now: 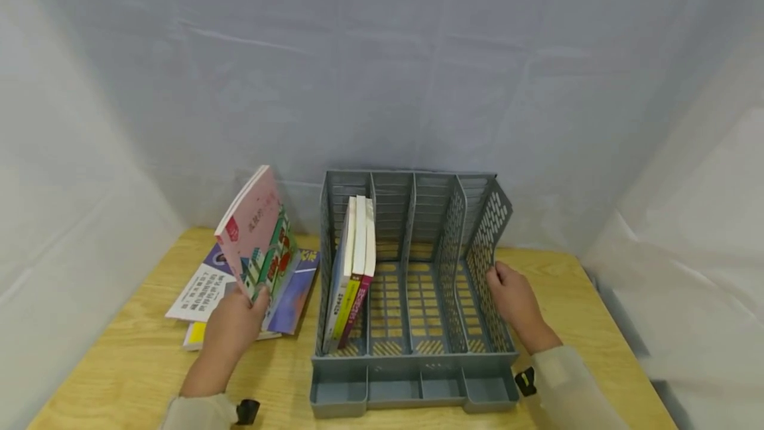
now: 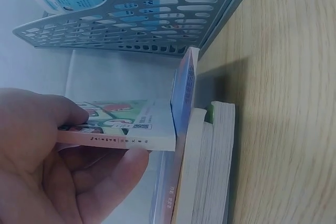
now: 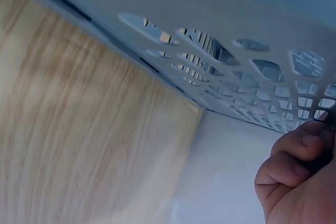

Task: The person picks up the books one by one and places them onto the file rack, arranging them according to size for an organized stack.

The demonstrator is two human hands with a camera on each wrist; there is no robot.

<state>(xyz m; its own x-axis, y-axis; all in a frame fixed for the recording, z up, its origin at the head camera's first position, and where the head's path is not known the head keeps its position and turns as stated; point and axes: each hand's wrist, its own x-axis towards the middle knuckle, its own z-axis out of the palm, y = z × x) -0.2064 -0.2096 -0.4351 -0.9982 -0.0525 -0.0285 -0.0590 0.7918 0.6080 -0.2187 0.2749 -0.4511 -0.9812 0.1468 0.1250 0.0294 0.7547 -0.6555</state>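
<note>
Head: L hand [image 1: 234, 322] grips thin rect. pbk [image 1: 255, 227].

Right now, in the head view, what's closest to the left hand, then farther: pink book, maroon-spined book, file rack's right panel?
1. Pink book: in the left hand.
2. Maroon-spined book: to the right, inside the left end of the file rack.
3. Right panel: farthest right, gripped by the right hand.

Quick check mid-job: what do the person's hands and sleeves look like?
The left hand and right hand are bare, ungloved. The left sleeve and right sleeve are pale beige. A small black piece sits at the left sleeve's end; another black piece, at the right's, bears a yellowish mark.
</note>
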